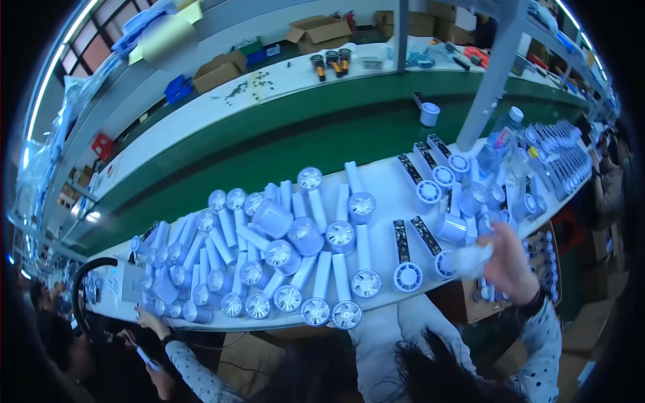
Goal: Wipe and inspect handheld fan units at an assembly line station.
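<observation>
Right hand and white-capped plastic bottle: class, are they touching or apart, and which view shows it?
Apart: the head view shows pale handheld fan units between the right hand and the white-capped plastic bottle.

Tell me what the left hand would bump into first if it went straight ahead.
Probably the grey box, just ahead of the left hand, though depth there is hard to judge.

My right hand (508, 265), 4 o'clock: blurred; whitish item (471, 261) at its fingers, too blurred to identify, partly hiding a handheld-fan head (441, 264). My left sleeve (191, 368), 7 o'clock: cut off by lower edge. Dark loose parts (239, 88), 11 o'clock: too small to identify.
</observation>
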The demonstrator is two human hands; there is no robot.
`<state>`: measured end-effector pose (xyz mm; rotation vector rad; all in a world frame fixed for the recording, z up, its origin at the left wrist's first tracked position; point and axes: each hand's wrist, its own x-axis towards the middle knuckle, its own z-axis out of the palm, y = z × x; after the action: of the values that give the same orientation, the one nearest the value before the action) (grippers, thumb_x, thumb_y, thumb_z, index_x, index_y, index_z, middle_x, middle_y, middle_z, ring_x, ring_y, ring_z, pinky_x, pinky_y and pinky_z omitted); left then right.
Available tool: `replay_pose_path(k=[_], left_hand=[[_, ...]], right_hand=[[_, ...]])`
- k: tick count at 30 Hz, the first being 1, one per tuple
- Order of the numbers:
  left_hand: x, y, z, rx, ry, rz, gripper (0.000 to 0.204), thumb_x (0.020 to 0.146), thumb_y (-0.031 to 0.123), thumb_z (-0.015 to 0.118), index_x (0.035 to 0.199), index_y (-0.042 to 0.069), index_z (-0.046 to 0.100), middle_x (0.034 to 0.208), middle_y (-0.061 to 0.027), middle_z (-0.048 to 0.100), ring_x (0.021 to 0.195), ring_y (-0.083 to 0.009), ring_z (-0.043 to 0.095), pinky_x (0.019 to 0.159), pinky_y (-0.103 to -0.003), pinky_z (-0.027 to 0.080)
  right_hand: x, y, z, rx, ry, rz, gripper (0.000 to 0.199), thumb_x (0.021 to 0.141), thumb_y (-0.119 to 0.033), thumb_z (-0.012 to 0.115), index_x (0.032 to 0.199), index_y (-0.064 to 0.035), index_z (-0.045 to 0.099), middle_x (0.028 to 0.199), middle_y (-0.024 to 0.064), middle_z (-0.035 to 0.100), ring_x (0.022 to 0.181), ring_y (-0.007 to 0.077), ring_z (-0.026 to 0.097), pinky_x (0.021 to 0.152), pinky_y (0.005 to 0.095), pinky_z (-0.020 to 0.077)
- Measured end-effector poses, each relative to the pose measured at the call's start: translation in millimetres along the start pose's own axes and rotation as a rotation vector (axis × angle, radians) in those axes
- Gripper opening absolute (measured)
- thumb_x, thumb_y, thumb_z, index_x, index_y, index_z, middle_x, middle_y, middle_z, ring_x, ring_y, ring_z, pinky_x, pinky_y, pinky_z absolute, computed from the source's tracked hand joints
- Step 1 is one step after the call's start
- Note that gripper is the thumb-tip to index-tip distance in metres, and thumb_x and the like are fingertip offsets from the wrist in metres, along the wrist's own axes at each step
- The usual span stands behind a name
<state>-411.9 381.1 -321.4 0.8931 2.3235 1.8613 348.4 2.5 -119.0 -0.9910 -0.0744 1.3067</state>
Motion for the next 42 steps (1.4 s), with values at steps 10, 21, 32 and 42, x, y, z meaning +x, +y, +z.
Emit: replay_pose_path(k=[10,21,32,42], left_hand=[[-216.4,179.8,-94.4,0.241,0.149,0.625,0.045,0.084,0.031,0.052,0.107,-0.007,0.045,0.106,-0.0217,0.043,0.097,-0.0336,0.044,0.083,-0.043,0.04],[-325.9,210.2,-203.4,0.216,0.1,1.007,0.034,0.084,0.018,0.049,0.108,-0.005,0.043,0.103,-0.0191,0.044,0.092,-0.0302,0.047,0.082,-0.039,0.039],[-419.8,278.5,-169.1,-0.563,-0.427,0.531,0.037,0.076,0.007,0.048,0.109,-0.004,0.037,0.103,-0.0141,0.043,0.09,-0.0229,0.049,0.079,-0.034,0.041],[-549.4,320.1,-206.7,-1.101,-1.341,-0.333,0.076,0.073,0.03,0.07,0.128,-0.001,0.027,0.123,-0.0154,0.042,0.115,-0.0257,0.043,0.097,-0.037,0.034]], right_hand=[[265.3,-134.6,79.1,-1.845,0.572,-0.682,0.039,0.07,-0.037,0.061,0.082,0.0001,0.065,0.081,0.0184,0.064,0.08,0.033,0.063,0.068,0.0363,0.049],[457.5,-112.9,-39.9,-1.523,0.592,-0.437,0.043,0.071,-0.046,0.06,0.094,-0.0095,0.066,0.098,0.0109,0.063,0.091,0.0214,0.061,0.076,0.031,0.0473],[107.7,-111.2,74.4,-0.388,-0.092,0.006,0.049,0.085,-0.055,0.042,0.096,-0.0096,0.056,0.074,0.0049,0.061,0.055,0.0155,0.057,0.039,0.0298,0.0394],[-71.7,87.9,25.6,-0.552,-0.419,-0.211,0.048,0.088,-0.029,0.053,0.124,-0.0031,0.035,0.113,0.0071,0.047,0.096,0.0109,0.049,0.08,0.027,0.0431]])
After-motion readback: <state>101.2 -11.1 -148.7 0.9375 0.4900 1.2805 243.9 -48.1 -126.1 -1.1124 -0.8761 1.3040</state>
